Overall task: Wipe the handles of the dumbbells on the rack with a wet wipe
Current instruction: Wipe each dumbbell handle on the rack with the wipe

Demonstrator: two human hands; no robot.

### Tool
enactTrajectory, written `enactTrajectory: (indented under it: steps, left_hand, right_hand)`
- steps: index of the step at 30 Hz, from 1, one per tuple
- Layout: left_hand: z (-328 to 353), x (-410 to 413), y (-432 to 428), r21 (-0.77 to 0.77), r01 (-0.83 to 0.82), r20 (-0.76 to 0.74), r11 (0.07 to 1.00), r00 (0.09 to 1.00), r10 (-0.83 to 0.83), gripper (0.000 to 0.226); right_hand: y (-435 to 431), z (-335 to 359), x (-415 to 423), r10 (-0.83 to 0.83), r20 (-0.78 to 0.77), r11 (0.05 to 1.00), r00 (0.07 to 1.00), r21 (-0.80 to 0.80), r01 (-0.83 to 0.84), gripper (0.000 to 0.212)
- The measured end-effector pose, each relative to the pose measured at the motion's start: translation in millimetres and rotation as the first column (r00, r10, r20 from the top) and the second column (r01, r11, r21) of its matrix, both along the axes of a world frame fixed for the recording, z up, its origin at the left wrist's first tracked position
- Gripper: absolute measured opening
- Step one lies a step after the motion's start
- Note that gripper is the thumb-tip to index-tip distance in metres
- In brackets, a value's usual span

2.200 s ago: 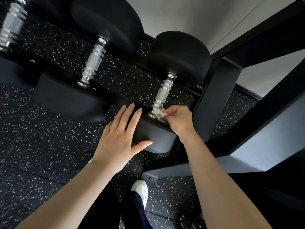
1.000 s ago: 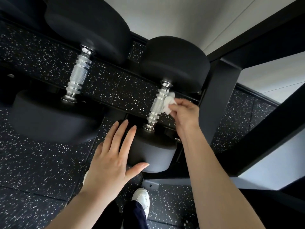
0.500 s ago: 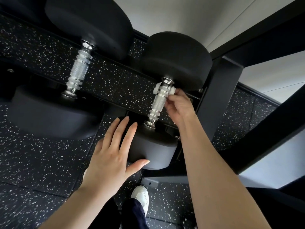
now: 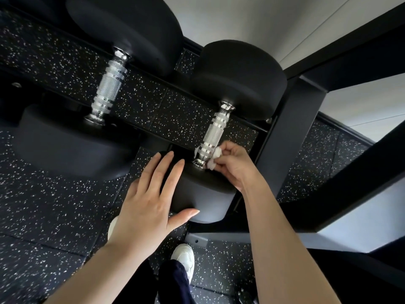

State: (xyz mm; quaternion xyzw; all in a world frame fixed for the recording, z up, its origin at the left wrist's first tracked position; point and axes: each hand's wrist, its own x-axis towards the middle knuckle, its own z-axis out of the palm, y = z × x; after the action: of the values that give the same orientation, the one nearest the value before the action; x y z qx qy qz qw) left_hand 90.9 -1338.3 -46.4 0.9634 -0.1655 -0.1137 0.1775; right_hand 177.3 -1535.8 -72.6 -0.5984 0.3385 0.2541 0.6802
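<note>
While I lean over the rack (image 4: 291,128), the floor (image 4: 54,205) under it shows as black rubber flecked with white, laid in tiles with thin seams. A pale wall (image 4: 241,23) rises beyond the far weights at the top of the view. The rack's black steel upright and its slanted braces cross the right side.

Two dumbbells lie side by side across the rack, each with round black heads and a ribbed, knurled chrome bar. The larger dumbbell (image 4: 72,148) sits on the left with nothing touching it. The smaller dumbbell (image 4: 203,200) sits on the right, just beside the upright. My white shoe (image 4: 184,257) and dark trouser leg (image 4: 175,281) stand on the floor below its near head.

My left hand (image 4: 149,205) lies flat on that near head, fingers straight and close together, thumb spread along the front face, gripping nothing. My right hand (image 4: 236,165) is curled and pinches the crumpled white wet wipe (image 4: 215,155) against the near end of the handle (image 4: 213,132), at the collar where the bar meets the head. A scrap of the wipe peeks out on the bar's other side.

Half a second ago I had the wipe at the far end, just under the far head (image 4: 238,77). Now it is down at the near end, with the knurled middle bare. My left hand has kept its place.
</note>
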Motion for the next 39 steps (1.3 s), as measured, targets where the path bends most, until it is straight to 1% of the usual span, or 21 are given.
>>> enactTrajectory:
  steps: [3,6,8,10,13,17,19,22,24,26,27,30,32,35,37,39]
  left_hand:
    - [0,0,0,0.000,-0.003,-0.001,1.000,1.000,0.003,0.085]
    - [0,0,0,-0.014,-0.013,0.000,1.000,1.000,0.013,0.085]
    - [0,-1,0,-0.026,-0.018,0.005,0.999,1.000,0.018,0.085]
    - [-1,-1,0,-0.032,-0.021,0.012,0.999,1.000,0.021,0.084]
    - [-1,-1,0,-0.034,-0.021,0.014,0.999,1.000,0.022,0.084]
    - [-2,-1,0,-0.062,-0.037,0.022,0.997,0.999,0.038,0.082]
    - [-3,-1,0,-0.082,-0.044,0.024,0.996,0.999,0.046,0.081]
    - [-5,-2,0,-0.111,-0.067,0.022,0.992,0.997,0.070,0.081]
    - [-5,-2,0,-0.123,-0.070,0.020,0.990,0.997,0.073,0.081]
    - [-6,-2,1,-0.131,-0.068,0.029,0.989,0.997,0.072,0.081]
    - [-6,-2,1,-0.135,-0.066,0.035,0.989,0.997,0.072,0.080]
    - [-7,-1,2,-0.145,-0.071,0.041,0.987,0.996,0.078,0.079]
    - [-8,-2,1,-0.148,-0.067,0.053,0.987,0.996,0.076,0.079]
    - [-9,-2,2,-0.163,-0.076,0.063,0.984,0.994,0.087,0.079]
    - [-10,-2,1,-0.167,-0.078,0.069,0.983,0.993,0.090,0.079]
    - [-11,-2,1,-0.165,-0.077,0.070,0.983,0.994,0.089,0.079]
  right_hand:
    - [0,5,-2,0.025,0.002,0.999,1.000,-0.033,-0.025,0.035]
    - [1,13,-9,-0.009,0.059,0.997,0.998,-0.077,0.014,0.030]
    - [2,16,-15,-0.013,0.113,0.986,0.994,-0.165,0.031,0.026]
    - [5,20,-21,0.054,0.186,0.947,0.981,-0.321,0.009,0.023]
    - [11,25,-25,0.215,0.268,0.862,0.939,-0.505,-0.054,0.030]
    - [20,33,-19,0.450,0.289,0.736,0.845,-0.657,-0.167,0.028]
    - [23,34,-15,0.560,0.266,0.654,0.785,-0.723,-0.222,0.022]
    - [26,33,-9,0.709,0.186,0.504,0.680,-0.808,-0.305,0.011]
    - [26,33,-6,0.785,0.143,0.403,0.602,-0.857,-0.322,0.009]
    - [26,32,-6,0.830,0.133,0.335,0.542,-0.896,-0.293,0.008]
    - [26,32,-6,0.840,0.137,0.317,0.525,-0.909,-0.270,0.008]
    - [28,30,-4,0.853,0.139,0.274,0.504,-0.940,-0.204,0.008]
    - [30,28,-2,0.844,0.153,0.260,0.514,-0.955,-0.142,0.010]
    - [33,26,2,0.818,0.213,0.256,0.534,-0.967,-0.005,0.011]
    - [35,26,8,0.782,0.246,0.253,0.573,-0.965,0.069,0.012]
    - [35,25,17,0.717,0.305,0.277,0.626,-0.950,0.145,0.013]
